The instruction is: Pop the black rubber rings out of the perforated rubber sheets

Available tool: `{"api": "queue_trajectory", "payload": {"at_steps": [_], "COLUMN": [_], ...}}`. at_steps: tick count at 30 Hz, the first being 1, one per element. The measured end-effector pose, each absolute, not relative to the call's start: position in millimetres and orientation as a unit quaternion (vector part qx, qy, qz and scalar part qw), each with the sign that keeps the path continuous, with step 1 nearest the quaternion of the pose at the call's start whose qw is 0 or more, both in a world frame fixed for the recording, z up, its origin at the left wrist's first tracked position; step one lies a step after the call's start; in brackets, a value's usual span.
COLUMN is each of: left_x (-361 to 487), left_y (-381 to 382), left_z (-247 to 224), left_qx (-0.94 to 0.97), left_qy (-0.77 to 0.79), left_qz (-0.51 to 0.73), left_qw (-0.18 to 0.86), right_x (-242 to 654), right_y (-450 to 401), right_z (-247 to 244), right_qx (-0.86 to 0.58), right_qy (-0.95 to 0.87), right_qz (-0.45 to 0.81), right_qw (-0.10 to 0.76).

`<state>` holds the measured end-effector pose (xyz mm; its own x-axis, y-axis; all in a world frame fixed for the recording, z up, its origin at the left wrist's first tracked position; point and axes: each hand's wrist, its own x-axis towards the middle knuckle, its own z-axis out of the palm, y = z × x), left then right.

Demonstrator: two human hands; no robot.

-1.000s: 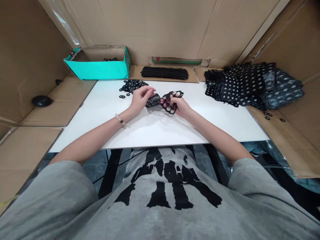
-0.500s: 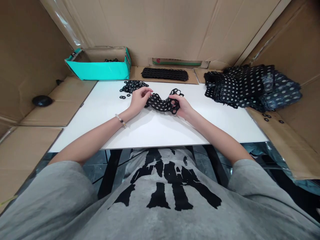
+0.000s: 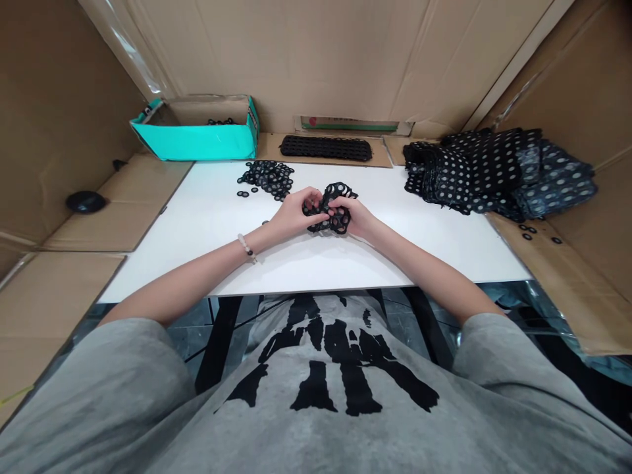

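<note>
A black rubbery-looking sheet full of round holes is bunched up over the middle of the white table. My right hand grips its right side, thumb on top. From the left, my left hand is closed on the other side of the bundle, its fingertips close to those of the right. Part of the sheet is hidden behind the fingers. Beyond my left hand lies a pile of small black rings, with a few loose rings at its left.
A turquoise box holding some rings stands at the back left. Behind the hands is a flat black holed stack. Dotted black sheets are heaped at the right, near stray rings. A black rounded object lies left. Cardboard walls surround the table.
My left hand has moved right and slightly nearer to me, closing in on my right hand. The sheet, stretched between the hands before, is now bunched together.
</note>
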<state>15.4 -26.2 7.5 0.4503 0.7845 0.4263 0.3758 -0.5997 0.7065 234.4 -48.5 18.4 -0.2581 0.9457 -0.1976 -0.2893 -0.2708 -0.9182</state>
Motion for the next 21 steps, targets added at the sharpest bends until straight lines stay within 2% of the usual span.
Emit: {"api": "queue_trajectory", "payload": {"at_steps": [7,15,17,21], "left_x": [16,12,-2,-42], "left_y": [-31,-4,14,47], "left_z": [8,-1,1,3], "left_qx": [0.784,0.669,0.633,0.643], "left_qy": [0.39,0.418,0.456,0.517], "left_qz": [0.394,0.444,0.489,0.52], "left_qw": [0.278,0.425,0.39,0.219], "right_x": [231,233,233,233], "right_y": [-50,-49,-49,-51], "right_z": [19,20,19,19], "right_qx": [-0.427,-0.506,-0.516,-0.511], "right_qy": [-0.436,-0.488,-0.478,-0.476], "right_qz": [0.635,0.571,0.572,0.588], "right_qw": [0.474,0.423,0.423,0.408]}}
